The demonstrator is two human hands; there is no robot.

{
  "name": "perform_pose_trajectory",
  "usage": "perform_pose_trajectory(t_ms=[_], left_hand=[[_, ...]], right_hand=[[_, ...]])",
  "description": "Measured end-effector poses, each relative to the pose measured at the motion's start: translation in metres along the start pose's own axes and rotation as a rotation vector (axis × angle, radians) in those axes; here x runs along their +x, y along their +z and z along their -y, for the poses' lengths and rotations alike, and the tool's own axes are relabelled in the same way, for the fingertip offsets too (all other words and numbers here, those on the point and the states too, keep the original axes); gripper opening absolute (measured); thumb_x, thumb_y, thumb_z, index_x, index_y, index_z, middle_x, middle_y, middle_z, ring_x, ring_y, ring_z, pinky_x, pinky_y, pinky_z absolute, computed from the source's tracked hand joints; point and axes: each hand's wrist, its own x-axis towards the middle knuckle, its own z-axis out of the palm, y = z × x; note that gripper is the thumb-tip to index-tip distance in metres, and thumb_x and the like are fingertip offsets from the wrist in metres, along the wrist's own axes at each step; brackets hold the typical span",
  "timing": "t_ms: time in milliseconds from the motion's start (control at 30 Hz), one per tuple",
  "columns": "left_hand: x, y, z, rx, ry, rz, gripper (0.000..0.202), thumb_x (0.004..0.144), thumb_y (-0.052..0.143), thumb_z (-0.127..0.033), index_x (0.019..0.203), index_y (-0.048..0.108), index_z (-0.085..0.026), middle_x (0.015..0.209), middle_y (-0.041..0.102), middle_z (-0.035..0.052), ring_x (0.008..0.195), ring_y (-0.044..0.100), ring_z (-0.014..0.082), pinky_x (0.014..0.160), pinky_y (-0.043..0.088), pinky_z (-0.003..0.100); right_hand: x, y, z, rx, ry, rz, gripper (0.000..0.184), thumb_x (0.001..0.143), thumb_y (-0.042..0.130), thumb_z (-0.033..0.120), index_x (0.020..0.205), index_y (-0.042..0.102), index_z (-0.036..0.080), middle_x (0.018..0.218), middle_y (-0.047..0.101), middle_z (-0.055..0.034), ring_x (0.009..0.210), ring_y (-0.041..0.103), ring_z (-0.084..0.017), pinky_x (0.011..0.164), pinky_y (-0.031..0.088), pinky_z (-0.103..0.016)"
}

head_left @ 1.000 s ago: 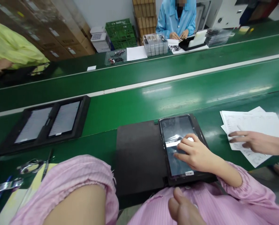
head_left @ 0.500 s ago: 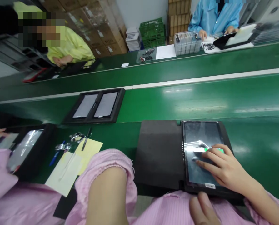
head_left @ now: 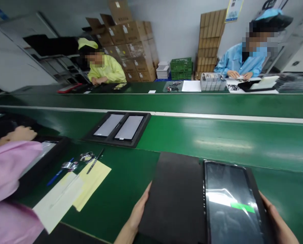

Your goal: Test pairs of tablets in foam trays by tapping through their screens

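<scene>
A black foam tray (head_left: 175, 196) lies at the table's near edge in front of me, its left half a flat black panel. In its right half sits a tablet (head_left: 227, 183), screen up, with light glare and a green strip (head_left: 243, 207) on the screen. My left hand (head_left: 138, 211) grips the tray's left edge, fingers partly hidden at its side. At the opposite edge, my right hand (head_left: 276, 217) holds the tray, its fingertips hidden behind the foam. The tray's near end is cut off by the frame.
Further up the green bench lies another black tray (head_left: 112, 139) with two tablets. Left of me are yellow paper (head_left: 96, 179), white paper (head_left: 56, 203), a black pen (head_left: 95, 162) and a blue pen (head_left: 56, 177). A pink-sleeved co-worker (head_left: 16, 166) sits close left; two people work opposite.
My right hand has left the tablet screen for the tray's right edge. My left hand has come up to the left edge. The view has tilted upward.
</scene>
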Motion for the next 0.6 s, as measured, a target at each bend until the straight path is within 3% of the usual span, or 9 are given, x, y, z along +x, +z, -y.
perform_pose_trajectory(t_ms=[67, 133, 200, 300, 367, 433, 500, 600], left_hand=[[0.003, 0.006, 0.003, 0.001, 0.01, 0.067, 0.094, 0.076, 0.07, -0.068, 0.152, 0.036, -0.026, 0.161, 0.028, 0.007, 0.147, 0.025, 0.0346, 0.123, 0.022, 0.047], [0.004, 0.006, -0.009, 0.045, 0.024, 0.123, 0.09, 0.08, 0.068, -0.065, 0.153, 0.034, -0.026, 0.161, 0.028, 0.0066, 0.146, 0.028, 0.0347, 0.122, 0.024, 0.047], [0.008, 0.001, -0.027, 0.136, 0.0, 0.186, 0.09, 0.081, 0.067, -0.065, 0.153, 0.031, -0.026, 0.16, 0.028, 0.0078, 0.145, 0.031, 0.0348, 0.12, 0.028, 0.047], [0.026, -0.007, -0.055, 0.345, -0.015, 0.274, 0.085, 0.082, 0.067, -0.063, 0.151, 0.033, -0.028, 0.159, 0.03, 0.0084, 0.145, 0.032, 0.0331, 0.117, 0.032, 0.047], [0.048, -0.004, -0.071, 0.424, 0.039, 0.295, 0.077, 0.084, 0.063, -0.065, 0.147, 0.039, -0.029, 0.154, 0.039, 0.0091, 0.141, 0.038, 0.0316, 0.112, 0.038, 0.046], [0.079, 0.008, -0.085, 0.45, 0.159, 0.219, 0.069, 0.085, 0.056, -0.069, 0.139, 0.05, -0.027, 0.138, 0.056, 0.0116, 0.126, 0.054, 0.0313, 0.1, 0.049, 0.046], [0.115, 0.025, -0.095, 0.47, 0.305, 0.044, 0.062, 0.085, 0.052, -0.069, 0.124, 0.061, -0.021, 0.115, 0.067, 0.0139, 0.103, 0.066, 0.0303, 0.081, 0.057, 0.043], [0.162, 0.042, -0.109, 0.507, 0.452, -0.23, 0.048, 0.094, 0.041, -0.054, 0.113, 0.063, -0.015, 0.101, 0.067, 0.0146, 0.088, 0.068, 0.0254, 0.07, 0.056, 0.036]], right_hand=[[0.006, 0.005, 0.004, 0.087, 0.114, 0.038, 0.076, 0.089, 0.04, 0.074, 0.146, 0.046, 0.024, 0.132, 0.061, -0.008, 0.105, 0.066, -0.036, 0.076, 0.062, -0.048], [0.016, 0.006, 0.005, 0.044, 0.054, 0.09, 0.073, 0.09, 0.039, 0.073, 0.145, 0.046, 0.025, 0.132, 0.061, -0.0082, 0.108, 0.065, -0.036, 0.078, 0.061, -0.048], [0.025, 0.003, 0.006, -0.12, -0.19, 0.078, 0.07, 0.093, 0.035, 0.071, 0.146, 0.046, 0.027, 0.127, 0.063, -0.0104, 0.109, 0.063, -0.036, 0.08, 0.059, -0.049], [0.02, 0.001, 0.015, -0.514, -0.666, -0.042, 0.066, 0.098, 0.033, 0.063, 0.152, 0.038, 0.026, 0.131, 0.057, -0.0153, 0.118, 0.056, -0.038, 0.087, 0.053, -0.053], [0.003, 0.006, 0.029, -0.809, -0.956, 0.015, 0.054, 0.1, 0.039, 0.054, 0.149, 0.044, 0.03, 0.144, 0.046, -0.0141, 0.127, 0.046, -0.038, 0.096, 0.045, -0.054], [-0.017, 0.016, 0.048, -1.019, -1.189, 0.211, 0.041, 0.101, 0.045, 0.048, 0.138, 0.056, 0.035, 0.15, 0.038, -0.0093, 0.132, 0.04, -0.037, 0.105, 0.035, -0.054], [-0.032, 0.028, 0.066, -1.099, -1.353, 0.36, 0.033, 0.101, 0.048, 0.046, 0.128, 0.063, 0.036, 0.148, 0.041, -0.0069, 0.129, 0.041, -0.034, 0.108, 0.028, -0.052], [-0.039, 0.046, 0.084, -1.121, -1.452, 0.4, 0.031, 0.101, 0.049, 0.044, 0.123, 0.066, 0.031, 0.142, 0.048, -0.0084, 0.125, 0.043, -0.03, 0.107, 0.025, -0.048]])
